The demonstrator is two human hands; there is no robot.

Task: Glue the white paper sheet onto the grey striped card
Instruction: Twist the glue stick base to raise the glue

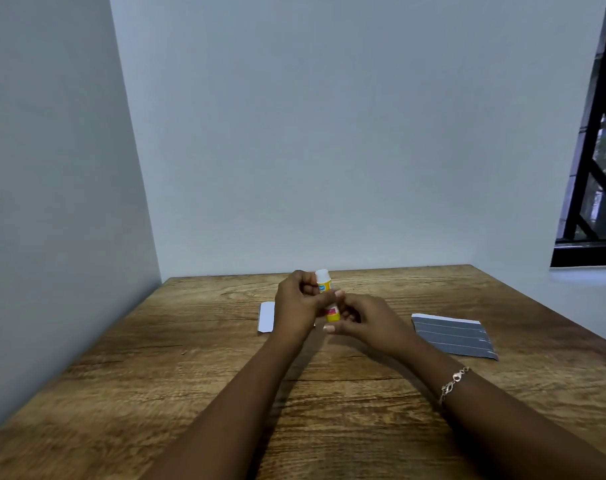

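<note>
A yellow glue stick (324, 284) with a white top stands upright between both hands above the table's middle. My left hand (296, 304) grips its upper part with curled fingers. My right hand (367, 318) holds its lower end. The white paper sheet (266, 317) lies flat on the table behind my left hand, mostly hidden by it. The grey striped card (454, 336) lies flat to the right of my right hand, apart from both hands.
The wooden table (190, 375) stands in a corner, with a wall on the left and one behind. A barred window (596, 168) is at the upper right. A bracelet (452, 382) is on my right wrist.
</note>
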